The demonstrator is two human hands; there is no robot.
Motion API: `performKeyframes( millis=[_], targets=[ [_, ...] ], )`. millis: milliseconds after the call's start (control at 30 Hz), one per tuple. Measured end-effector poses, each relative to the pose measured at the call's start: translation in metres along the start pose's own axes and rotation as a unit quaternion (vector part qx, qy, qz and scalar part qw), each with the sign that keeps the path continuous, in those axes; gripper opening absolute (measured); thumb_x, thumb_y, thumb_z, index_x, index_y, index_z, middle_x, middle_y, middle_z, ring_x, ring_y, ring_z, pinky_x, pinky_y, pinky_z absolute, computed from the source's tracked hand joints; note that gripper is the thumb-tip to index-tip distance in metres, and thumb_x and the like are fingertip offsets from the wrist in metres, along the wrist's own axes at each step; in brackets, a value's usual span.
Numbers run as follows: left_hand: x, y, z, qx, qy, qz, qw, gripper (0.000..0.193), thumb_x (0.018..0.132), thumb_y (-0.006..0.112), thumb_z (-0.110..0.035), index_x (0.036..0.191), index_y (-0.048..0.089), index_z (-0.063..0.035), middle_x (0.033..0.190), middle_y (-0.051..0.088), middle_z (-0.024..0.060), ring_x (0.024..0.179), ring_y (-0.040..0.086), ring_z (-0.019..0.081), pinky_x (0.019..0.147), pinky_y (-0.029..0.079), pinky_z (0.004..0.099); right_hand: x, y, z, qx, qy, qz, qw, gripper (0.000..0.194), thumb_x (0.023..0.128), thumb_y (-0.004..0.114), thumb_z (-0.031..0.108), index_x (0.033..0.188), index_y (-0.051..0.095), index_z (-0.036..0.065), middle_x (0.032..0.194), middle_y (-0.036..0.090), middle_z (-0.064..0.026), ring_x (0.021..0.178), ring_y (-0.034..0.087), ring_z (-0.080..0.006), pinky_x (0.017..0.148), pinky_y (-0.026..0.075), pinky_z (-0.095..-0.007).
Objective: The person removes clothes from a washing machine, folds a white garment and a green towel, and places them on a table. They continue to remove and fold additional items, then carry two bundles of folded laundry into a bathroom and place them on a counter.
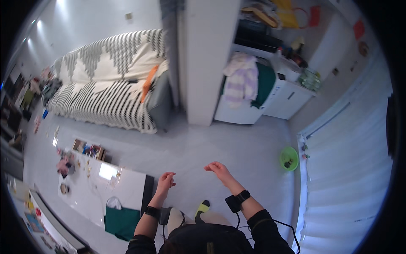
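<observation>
My left hand (166,183) is raised above the floor beside the dark end of a white glossy coffee table (133,184), its fingers loosely curled with nothing visible in them. Across from it, my right hand (217,170) hangs over the grey floor, fingers bent together and pointing left, with no object seen in it. The two hands are apart. A dark green cloth item (122,222) lies on the near part of the coffee table, left of my left forearm. Both wrists wear black straps with small boxes and cables.
A sofa with a striped cover (104,98) stands at the upper left. A white pillar (209,63) rises ahead, beside a white appliance (238,111) draped with cloths. On the floor at right sits a green basin (289,158), near a white curtain (342,177). An open drawer (88,150) juts from the coffee table.
</observation>
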State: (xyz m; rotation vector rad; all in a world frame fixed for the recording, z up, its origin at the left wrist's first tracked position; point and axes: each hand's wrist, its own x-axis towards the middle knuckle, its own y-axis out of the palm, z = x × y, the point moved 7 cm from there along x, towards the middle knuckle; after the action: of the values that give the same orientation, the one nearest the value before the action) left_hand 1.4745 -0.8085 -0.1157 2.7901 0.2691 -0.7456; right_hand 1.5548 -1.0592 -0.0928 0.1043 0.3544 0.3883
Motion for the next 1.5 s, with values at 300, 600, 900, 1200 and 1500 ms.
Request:
performKeyframes(
  millis=[300, 600, 900, 1200, 1500],
  targets=[
    [0.112, 0.234, -0.068, 0.226, 0.073, 0.179, 0.955, 0.023, 0.092, 0.053, -0.02, 0.108, 0.055, -0.0041, 0.069, 0.053, -0.0008, 0.062, 0.051, 0.0071, 0.059, 0.046, 0.0238, 0.0, -0.236, 0.076, 0.031, -0.1, -0.189, 0.976, 0.019, 0.095, 0.048, 0.018, 0.098, 0.058, 0.001, 0.099, 0.065, -0.0109, 0.097, 0.061, -0.0208, 0.091, 0.045, -0.0326],
    [0.305, 0.394, -0.175, 0.174, 0.248, 0.198, 0.932, 0.04, 0.088, 0.06, -0.019, 0.12, 0.044, -0.0015, 0.083, 0.058, 0.0065, 0.069, 0.055, 0.0112, 0.062, 0.047, 0.025, 0.083, -0.425, 0.189, 0.015, -0.16, -0.258, 0.953, 0.02, 0.094, 0.051, 0.018, 0.097, 0.059, 0.0, 0.098, 0.066, -0.0103, 0.094, 0.062, -0.0192, 0.088, 0.045, -0.0305],
    [0.459, 0.524, -0.321, 0.379, 0.415, -0.042, 0.826, 0.067, 0.075, 0.07, -0.034, 0.125, 0.041, -0.0012, 0.119, 0.048, 0.0261, 0.113, 0.045, 0.0383, 0.093, 0.039, 0.0449, 0.194, -0.554, 0.296, -0.04, -0.146, -0.233, 0.961, 0.022, 0.094, 0.051, 0.021, 0.094, 0.059, 0.001, 0.098, 0.065, -0.0099, 0.097, 0.06, -0.0186, 0.093, 0.042, -0.031],
    [0.547, 0.609, -0.368, 0.605, 0.238, -0.24, 0.721, 0.087, 0.067, 0.071, -0.041, 0.135, 0.029, -0.006, 0.133, 0.033, 0.0321, 0.122, 0.033, 0.0479, 0.096, 0.036, 0.0527, 0.384, -0.649, 0.343, -0.145, -0.137, -0.045, 0.979, 0.019, 0.092, 0.058, 0.021, 0.098, 0.058, 0.003, 0.097, 0.065, -0.0062, 0.092, 0.059, -0.0128, 0.084, 0.045, -0.0261],
    [0.545, 0.577, -0.384, 0.551, 0.237, -0.179, 0.78, 0.07, 0.068, 0.071, -0.019, 0.128, 0.039, -0.0051, 0.107, 0.056, 0.0234, 0.097, 0.054, 0.0433, 0.082, 0.047, 0.0486, 0.515, -0.69, 0.364, -0.267, -0.041, 0.054, 0.961, 0.03, 0.087, 0.063, 0.024, 0.105, 0.058, 0.0, 0.101, 0.065, -0.0117, 0.093, 0.062, -0.0197, 0.083, 0.048, -0.0303]
  ],
)
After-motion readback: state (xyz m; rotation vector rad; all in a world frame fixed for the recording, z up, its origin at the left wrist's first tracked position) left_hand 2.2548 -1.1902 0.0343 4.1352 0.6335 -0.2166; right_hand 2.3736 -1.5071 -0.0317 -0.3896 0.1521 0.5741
